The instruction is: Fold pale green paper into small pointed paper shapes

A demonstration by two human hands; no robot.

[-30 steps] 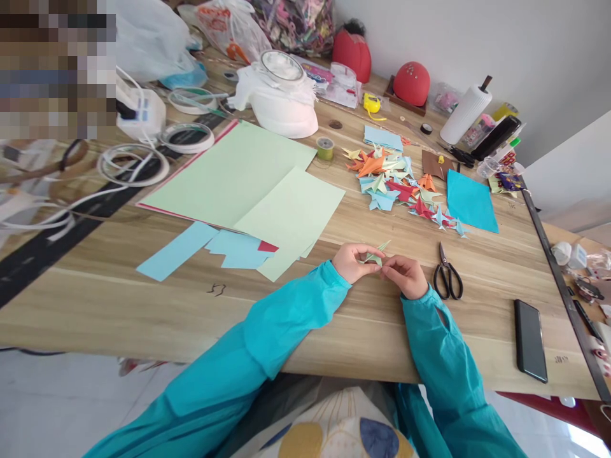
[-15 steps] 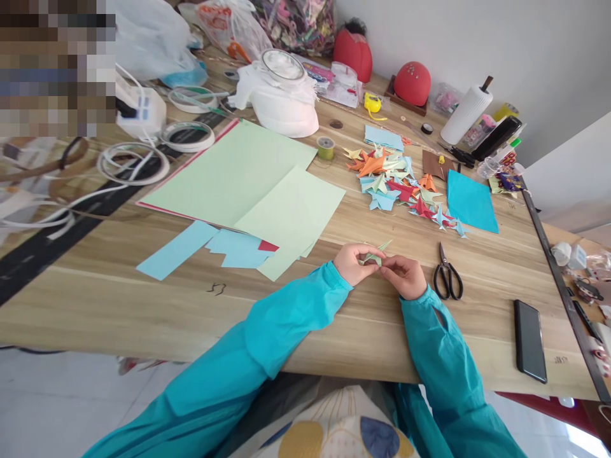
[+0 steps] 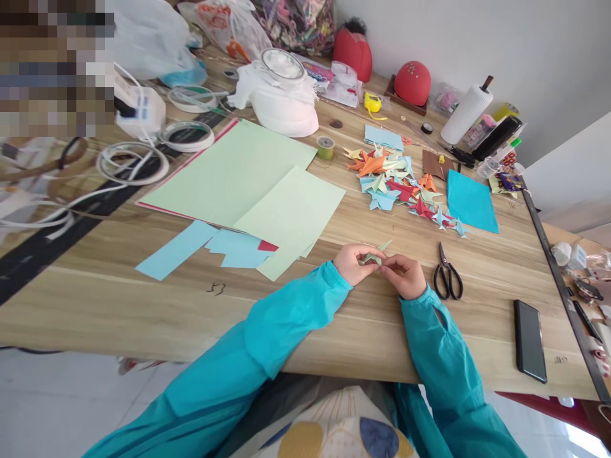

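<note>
Between my two hands is a small light green folded paper crane, with a thin point sticking out at its upper right. My left hand pinches it from the left. From the right, my right hand grips its near edge between thumb and forefinger; the fingers hide much of the paper. Black-handled scissors lie to the right of my right hand. Beyond my hands lies a pile of folded paper cranes in orange, red, blue and pale green. Light green paper sheets are spread to the left.
Blue paper pieces lie before the green sheets. At the right are a black phone and a turquoise paper square. A thread spool, yellow tape measure and white cloth bundle stand farther back. Cables coil at left.
</note>
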